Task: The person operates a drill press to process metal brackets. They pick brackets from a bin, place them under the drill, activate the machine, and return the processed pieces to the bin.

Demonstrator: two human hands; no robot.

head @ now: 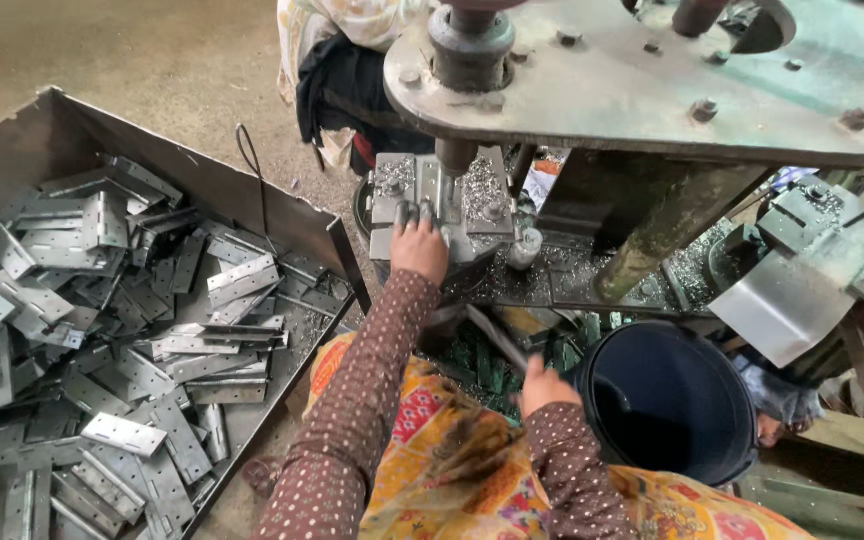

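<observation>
Head view looks down on a person at a drill press. Left hand (419, 243) lies flat, fingers spread, pressing a metal plate (439, 193) on the jig (482, 205) just under the spindle (455, 155). Right hand (545, 387), well apart from it and nearer the body, is closed around a dark lever (497, 338). One dark bucket (667, 400) sits just beside the right hand. One steel bin (202, 180) at the left holds dozens of grey hinge plates (122, 330), too many to count.

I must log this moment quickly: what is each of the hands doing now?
Left hand: fingers flat on the metal piece under the press, not gripping.
Right hand: closed around a dark lever.
</observation>
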